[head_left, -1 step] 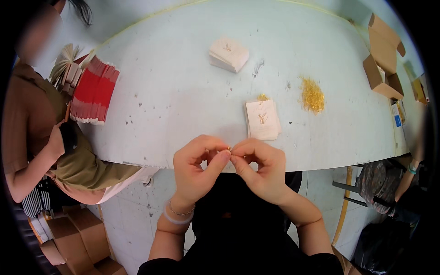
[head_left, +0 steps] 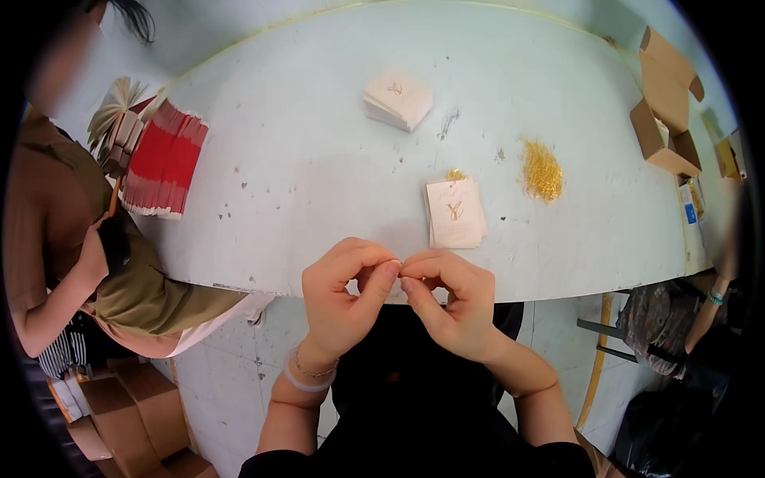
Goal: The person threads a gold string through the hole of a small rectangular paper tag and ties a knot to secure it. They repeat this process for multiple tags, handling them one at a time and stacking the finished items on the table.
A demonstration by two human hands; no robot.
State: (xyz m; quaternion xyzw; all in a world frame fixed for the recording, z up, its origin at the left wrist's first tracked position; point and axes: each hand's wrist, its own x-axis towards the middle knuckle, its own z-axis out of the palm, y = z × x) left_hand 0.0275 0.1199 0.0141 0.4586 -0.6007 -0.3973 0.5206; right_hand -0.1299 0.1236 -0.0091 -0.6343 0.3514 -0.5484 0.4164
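Observation:
My left hand (head_left: 351, 291) and my right hand (head_left: 450, 299) meet at the table's front edge, each in a pinch, fingertips nearly touching. Whatever lies between them is too small and too covered to make out. Just beyond my right hand is a small stack of cream cards (head_left: 456, 227) with a gold design, a bit of gold string (head_left: 455, 174) at its far edge. Right of that stack lies a loose pile of thin gold strings (head_left: 543, 170). Farther back sits a thicker stack of similar cards (head_left: 398, 94).
Red-and-white bundled paper pieces (head_left: 166, 159) stand on the table's left side, next to a seated person (head_left: 72, 215). An open cardboard box (head_left: 665, 139) is at the right edge. Brown cartons (head_left: 131, 414) are on the floor at lower left. Another person's arm (head_left: 712, 311) shows at far right.
A tiny gold-coloured bit that showed between my fingertips is now hidden. My right fingertips have shifted slightly; both hands remain pinched together.

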